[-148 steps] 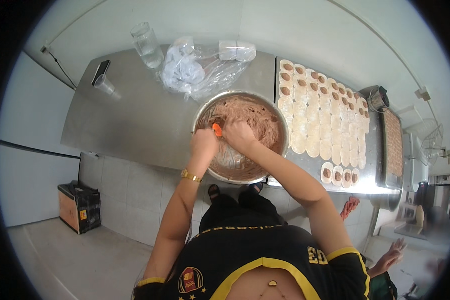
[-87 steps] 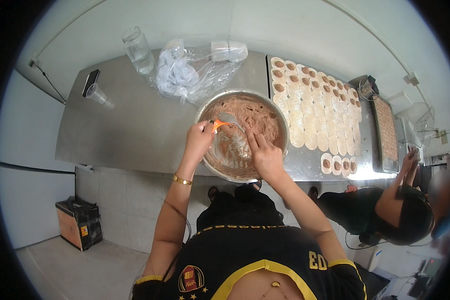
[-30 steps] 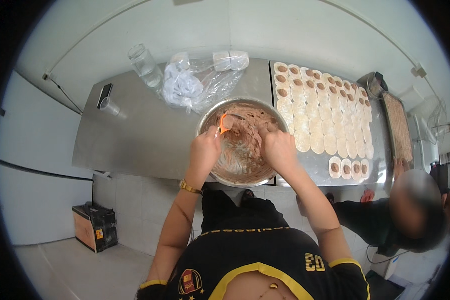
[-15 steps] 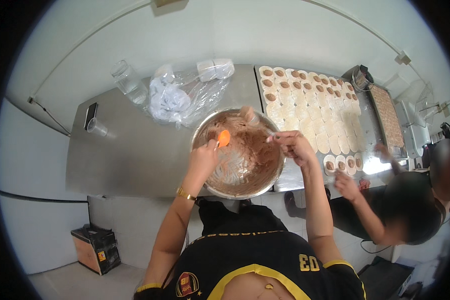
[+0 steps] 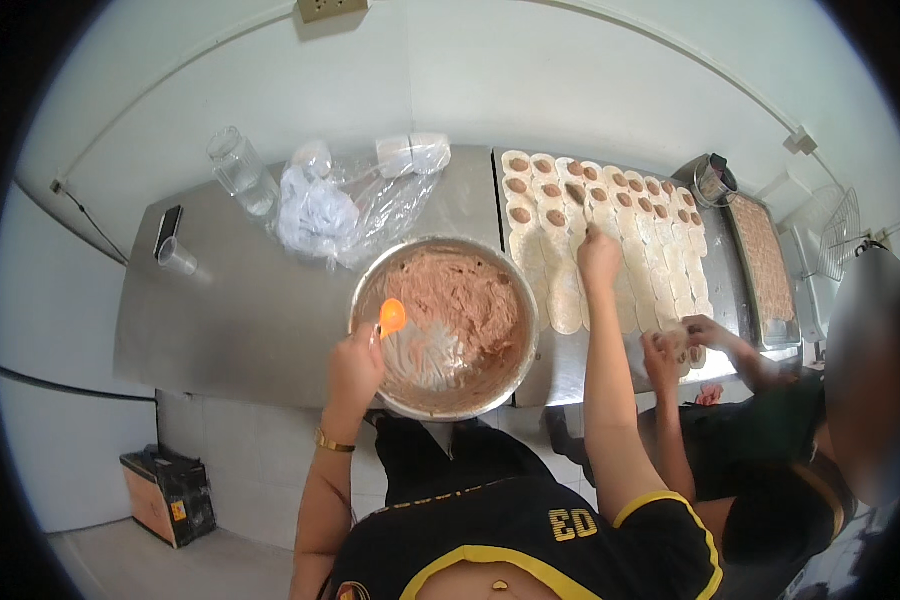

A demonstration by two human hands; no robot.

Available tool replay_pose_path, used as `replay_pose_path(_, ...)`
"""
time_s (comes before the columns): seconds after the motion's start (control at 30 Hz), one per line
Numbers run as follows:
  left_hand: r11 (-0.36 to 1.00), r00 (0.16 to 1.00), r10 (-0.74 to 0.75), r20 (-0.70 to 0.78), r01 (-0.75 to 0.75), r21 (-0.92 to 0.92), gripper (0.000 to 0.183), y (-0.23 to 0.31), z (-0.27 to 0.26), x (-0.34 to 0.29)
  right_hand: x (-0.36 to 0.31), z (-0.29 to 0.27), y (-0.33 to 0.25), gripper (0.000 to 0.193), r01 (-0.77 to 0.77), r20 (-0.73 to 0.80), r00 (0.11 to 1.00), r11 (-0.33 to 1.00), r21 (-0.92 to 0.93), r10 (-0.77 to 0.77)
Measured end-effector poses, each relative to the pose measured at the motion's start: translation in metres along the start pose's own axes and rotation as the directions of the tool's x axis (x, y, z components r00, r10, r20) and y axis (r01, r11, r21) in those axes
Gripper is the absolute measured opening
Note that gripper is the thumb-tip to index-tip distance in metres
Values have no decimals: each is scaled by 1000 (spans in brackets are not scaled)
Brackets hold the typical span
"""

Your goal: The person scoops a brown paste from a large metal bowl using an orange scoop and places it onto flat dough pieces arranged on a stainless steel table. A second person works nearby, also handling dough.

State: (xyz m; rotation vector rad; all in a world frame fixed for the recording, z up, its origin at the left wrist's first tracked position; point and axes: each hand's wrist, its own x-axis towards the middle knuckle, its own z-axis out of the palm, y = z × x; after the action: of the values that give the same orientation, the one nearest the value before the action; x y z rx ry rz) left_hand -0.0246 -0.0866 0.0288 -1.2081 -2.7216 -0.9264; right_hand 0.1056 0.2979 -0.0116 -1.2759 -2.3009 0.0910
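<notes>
A grey metal table (image 5: 240, 315) spans the view from left to right; at its right, a co-worker in dark clothes (image 5: 750, 450) leans in, both hands at the dough pieces near the front edge; flat, pale dough pieces (image 5: 566, 310) lie in close rows over the right part of the table, the far ones topped with brown dabs; a round metal bowl (image 5: 516, 372) stands left of them, brown paste (image 5: 460, 295) spread over its inside; beyond the rows, to the right, lies a long tray (image 5: 778, 334) of brown food; a clear plastic bag (image 5: 315, 215) sits behind the bowl, and a box (image 5: 168, 497) stands on the floor at left; a glass jug (image 5: 242, 175) stands beside the bag.

The person's right hand (image 5: 599, 262) is over the dough rows, its fingers drawn together, seemingly pinching a thin spoon (image 5: 577, 193) among the dabs; the left hand (image 5: 355, 368) is at the bowl's left rim, fingers curled round the handle of an orange spoon (image 5: 393, 317), whose head hangs above the paste; a clear cup (image 5: 177, 257) lies near a dark phone (image 5: 169, 226) at far left.
</notes>
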Motion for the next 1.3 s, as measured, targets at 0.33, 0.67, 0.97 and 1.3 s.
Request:
replay_pose_path(0.33, 964, 934, -238, 265, 195, 180, 18, -1, 30, 19, -14, -100, -79, 19, -167, 524, 769, 676, 717, -365)
replay_pose_path(0.67, 947, 875, -298, 380, 223, 230, 17, 2, 68, 50, -121, -25, -150, 17, 860, 473, 465, 508, -41, -749)
replay_pose_path(0.97, 963, 856, -259, 447, 193, 188, 23, 5, 76, 61, -147, -31, -144, 16, 519, 627, 604, 840, 158, -492)
replay_pose_path(1.3, 773, 764, -431, 480, 587, -240, 33, -17, 69, 81, -174, -50, -134, 37, 536, 351, 777, 841, 66, -523)
